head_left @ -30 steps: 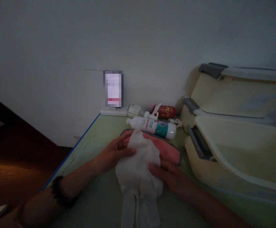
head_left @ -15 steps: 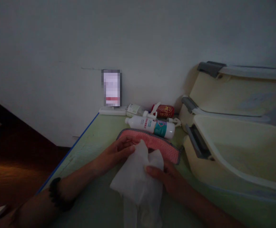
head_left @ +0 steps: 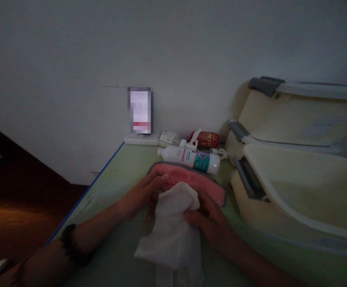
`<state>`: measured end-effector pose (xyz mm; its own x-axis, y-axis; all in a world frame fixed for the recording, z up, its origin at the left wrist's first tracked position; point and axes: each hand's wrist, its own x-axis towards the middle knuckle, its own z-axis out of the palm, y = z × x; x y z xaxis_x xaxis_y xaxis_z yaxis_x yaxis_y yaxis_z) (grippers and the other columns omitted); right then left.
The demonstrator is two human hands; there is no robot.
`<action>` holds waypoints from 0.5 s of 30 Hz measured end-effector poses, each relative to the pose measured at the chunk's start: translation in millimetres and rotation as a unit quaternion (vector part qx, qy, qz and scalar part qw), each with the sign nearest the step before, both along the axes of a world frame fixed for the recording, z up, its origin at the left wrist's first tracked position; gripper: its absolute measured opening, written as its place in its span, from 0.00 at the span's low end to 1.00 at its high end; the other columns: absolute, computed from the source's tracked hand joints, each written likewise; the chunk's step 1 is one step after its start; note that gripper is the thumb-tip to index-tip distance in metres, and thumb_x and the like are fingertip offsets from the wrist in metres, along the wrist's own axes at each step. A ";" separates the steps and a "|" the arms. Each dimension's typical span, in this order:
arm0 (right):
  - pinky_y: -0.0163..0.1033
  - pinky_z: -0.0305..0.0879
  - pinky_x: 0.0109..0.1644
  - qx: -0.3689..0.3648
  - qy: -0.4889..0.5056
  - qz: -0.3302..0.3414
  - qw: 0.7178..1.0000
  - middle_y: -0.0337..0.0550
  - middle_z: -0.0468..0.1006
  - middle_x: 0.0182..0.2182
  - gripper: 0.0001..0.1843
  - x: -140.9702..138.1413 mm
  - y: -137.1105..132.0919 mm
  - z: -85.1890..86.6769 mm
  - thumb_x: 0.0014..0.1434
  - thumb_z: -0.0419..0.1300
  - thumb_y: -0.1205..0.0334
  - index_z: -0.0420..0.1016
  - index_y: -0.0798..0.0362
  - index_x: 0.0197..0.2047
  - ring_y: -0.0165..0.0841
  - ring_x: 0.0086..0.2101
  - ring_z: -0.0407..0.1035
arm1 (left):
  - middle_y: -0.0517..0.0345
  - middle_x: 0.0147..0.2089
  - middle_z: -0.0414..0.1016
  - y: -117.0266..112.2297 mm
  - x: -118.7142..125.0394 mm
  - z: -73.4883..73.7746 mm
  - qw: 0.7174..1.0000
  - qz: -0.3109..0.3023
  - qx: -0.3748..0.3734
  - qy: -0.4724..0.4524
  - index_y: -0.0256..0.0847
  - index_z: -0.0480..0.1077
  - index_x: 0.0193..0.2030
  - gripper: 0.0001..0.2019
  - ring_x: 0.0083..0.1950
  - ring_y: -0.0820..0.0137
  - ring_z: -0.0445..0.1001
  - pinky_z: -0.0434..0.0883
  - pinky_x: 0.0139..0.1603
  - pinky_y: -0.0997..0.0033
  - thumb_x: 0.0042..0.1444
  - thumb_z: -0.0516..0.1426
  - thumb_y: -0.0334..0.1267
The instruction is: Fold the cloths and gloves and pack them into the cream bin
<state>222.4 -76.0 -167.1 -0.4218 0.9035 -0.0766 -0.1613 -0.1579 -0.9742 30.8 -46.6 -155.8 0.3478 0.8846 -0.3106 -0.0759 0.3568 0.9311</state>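
Observation:
A thin, limp white cloth (head_left: 173, 235), wrinkled and hanging in folds, is between my hands over the table. My right hand (head_left: 213, 221) grips its upper right part, with the thumb on the near face and the fingers behind. At the upper left edge is my left hand (head_left: 148, 193), its fingers curled and partly hidden behind the cloth; the thumb lies above the edge. A dark beaded bracelet (head_left: 74, 245) circles my left wrist. Just behind the hands, a pink cleaning pad (head_left: 188, 179) with a dark patterned border lies on the table.
A white bottle (head_left: 188, 158) with a teal label lies behind the pad. Beyond it are a clear spray bottle (head_left: 170, 138), a red can (head_left: 206, 139) and a blurred lit screen (head_left: 140, 111) on a white base. Open cream bins (head_left: 253, 215) stand right on the green table (head_left: 107, 183).
The cloth's top has gone from two raised points to one rounded fold, and its lower left corner hangs lower. My left hand has shifted slightly down and left; the right hand's grip remains.

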 end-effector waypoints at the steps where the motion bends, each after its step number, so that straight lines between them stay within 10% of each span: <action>1: 0.35 0.66 0.36 0.000 0.009 0.011 1.000 0.38 0.76 0.39 0.20 0.1 -0.3 0.3 0.51 0.59 0.67 0.66 0.47 0.48 0.31 0.36 0.71 | 0.63 0.26 0.70 0.1 0.5 0.9 0.999 0.006 0.022 0.022 0.42 0.62 0.41 0.18 0.14 0.77 0.64 0.60 0.08 0.81 0.54 0.55 0.54; 15: 0.35 0.64 0.41 0.157 -0.130 -0.096 0.974 0.41 0.74 0.38 0.13 1.0 1.8 -0.4 0.63 0.50 0.54 0.72 0.50 0.40 0.32 0.38 0.67 | 0.59 0.33 0.73 -2.8 1.0 2.5 0.984 -0.028 0.153 0.087 0.36 0.68 0.34 0.08 0.31 0.74 0.71 0.68 0.30 0.76 0.51 0.61 0.38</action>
<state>223.4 -74.3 -167.5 -0.2450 0.9602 0.1340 0.0999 0.1625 -0.9816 31.8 -49.5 -153.3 0.3640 0.9267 -0.0928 0.1061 0.0578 0.9927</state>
